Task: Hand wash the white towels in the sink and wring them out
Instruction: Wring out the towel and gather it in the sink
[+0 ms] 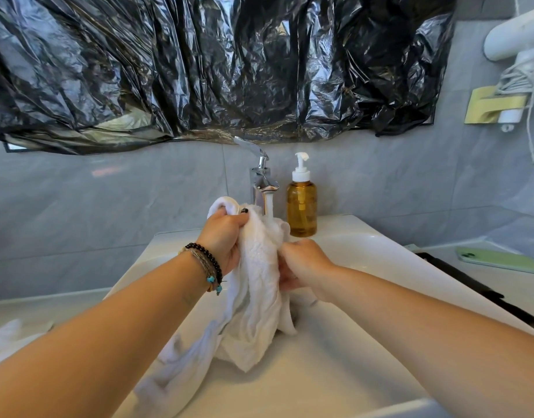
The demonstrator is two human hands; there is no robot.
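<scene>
A wet white towel (256, 297) hangs bunched over the white sink (365, 257), its top under the running chrome tap (264, 182). My left hand (225, 236) grips the towel's upper fold, fingers curled round it. My right hand (302, 267) grips the towel lower down on its right side. The towel's lower end drapes into the basin and out toward the front left.
An amber pump soap bottle (302, 206) stands right of the tap on the sink's back ledge. More white cloth (6, 336) lies on the counter at left. A green phone (498, 260) lies on the counter at right. Black plastic sheeting (214, 64) covers the wall above.
</scene>
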